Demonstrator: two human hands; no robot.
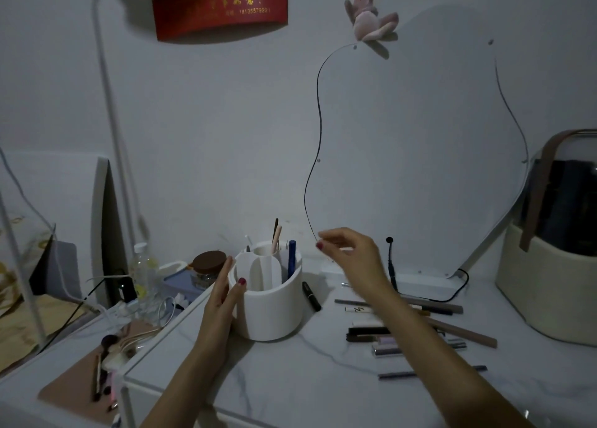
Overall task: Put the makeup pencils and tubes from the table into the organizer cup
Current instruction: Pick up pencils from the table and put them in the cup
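Note:
A white round organizer cup with inner dividers stands on the marble table. A blue pencil, a pink stick and a dark one stand in it. My left hand grips the cup's left wall. My right hand hovers to the right of the cup, above the table, fingers loosely apart and holding nothing that I can see. A black tube lies by the cup's right side. Several pencils and tubes lie scattered further right, partly hidden by my right forearm.
A wavy mirror leans on the wall behind. A cream case with a dark window stands at the far right. Left of the cup are a brown-lidded jar, a bottle, cables, and brushes on a lower surface.

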